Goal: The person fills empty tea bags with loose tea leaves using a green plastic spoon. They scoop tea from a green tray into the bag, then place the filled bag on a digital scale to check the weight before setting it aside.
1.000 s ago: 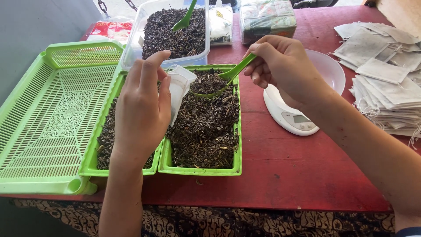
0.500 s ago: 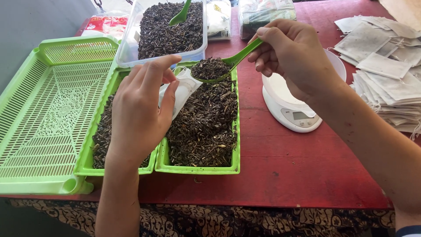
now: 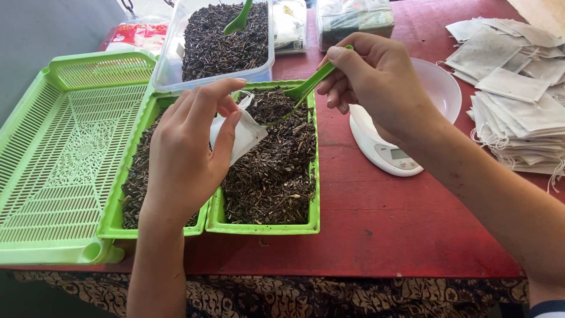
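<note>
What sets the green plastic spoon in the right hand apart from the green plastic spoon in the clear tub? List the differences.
The green plastic spoon in the right hand is held, tilted low, its bowl loaded with dried leaves over the green tray. The green plastic spoon in the clear tub is untouched, standing stuck in the leaves, its bowl showing bare. Both are the same green plastic.

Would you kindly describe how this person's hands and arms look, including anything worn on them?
The left hand and right hand are both bare, with no gloves, rings, watch or bracelets visible. Both forearms are uncovered. Only a sliver of dark blue sleeve edge shows at the right arm's upper end, at the frame's bottom corner.
</note>
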